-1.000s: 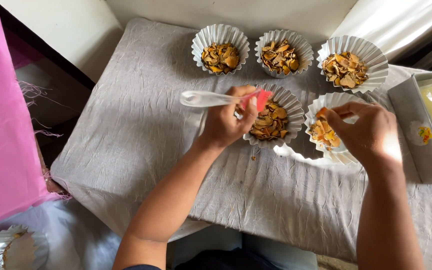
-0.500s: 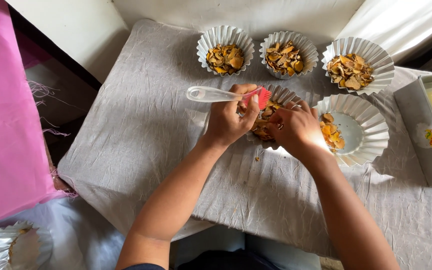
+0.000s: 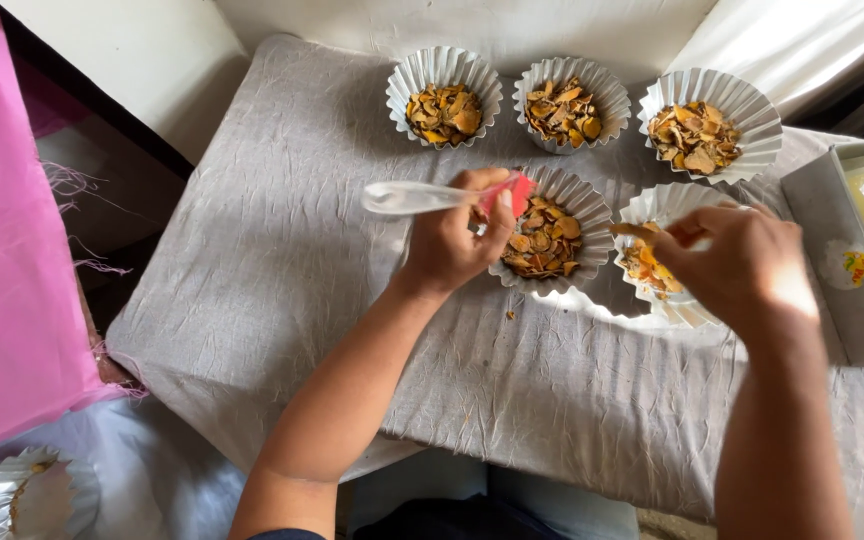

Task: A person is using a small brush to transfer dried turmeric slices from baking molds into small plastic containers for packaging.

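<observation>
Grey wrinkled cloth (image 3: 282,270) covers the table, and five fluted foil cups sit on it, three in a back row and two nearer. Her or his left hand (image 3: 452,240) is closed around a clear plastic spoon (image 3: 417,197) with a red handle end, held level just beside the near-left cup (image 3: 550,233) of orange-brown chips. Over the near-right cup (image 3: 664,250), the right hand (image 3: 737,262) pinches a single chip (image 3: 634,231) between fingertips. A metal tray (image 3: 837,260) lies at the right edge.
</observation>
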